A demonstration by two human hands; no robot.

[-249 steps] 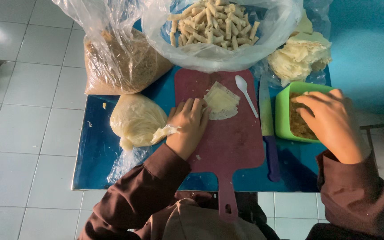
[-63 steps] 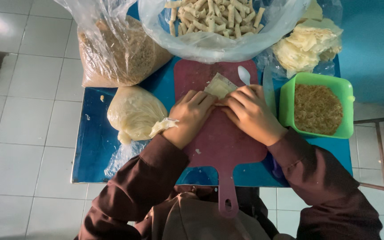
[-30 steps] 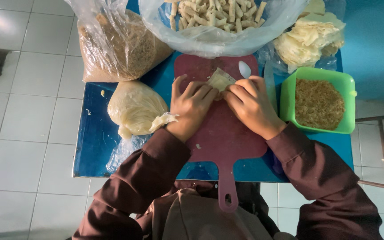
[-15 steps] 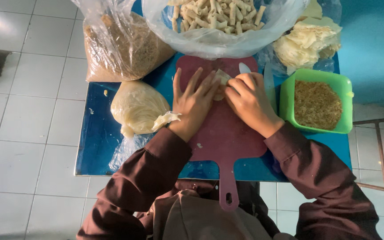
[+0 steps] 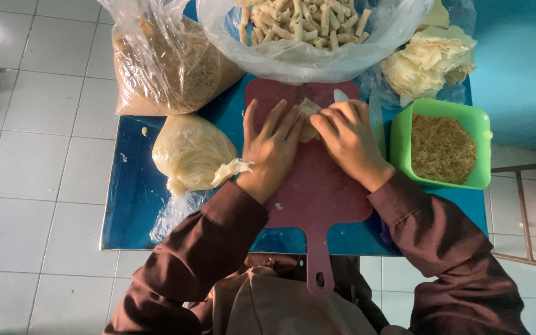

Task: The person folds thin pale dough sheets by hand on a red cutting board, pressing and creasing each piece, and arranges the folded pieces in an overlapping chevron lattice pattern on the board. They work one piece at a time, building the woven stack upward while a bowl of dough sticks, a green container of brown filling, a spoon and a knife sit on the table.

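Observation:
A dark red cutting board [image 5: 317,198] lies on a small blue table [image 5: 125,205]. At the board's far end sits a pale wrapper roll [image 5: 308,115], mostly covered by my fingers. My left hand [image 5: 271,146] lies flat over its left part with fingers stretched out. My right hand [image 5: 345,136] curls over its right part. To the right stands a green tub [image 5: 398,142] of brown crumbly filling [image 5: 442,149].
A clear bag of finished pale rolls [image 5: 305,25] stands beyond the board. A bag of brown crumbs [image 5: 169,68] is at far left, and a bag of pale dough [image 5: 187,152] lies beside my left hand. More wrappers [image 5: 429,62] are bagged at far right. A white spoon [image 5: 340,94] lies by the board.
My right hand left the green tub and came onto the board. Both hands folded the flat wrapper into a roll and pushed it toward the board's far end.

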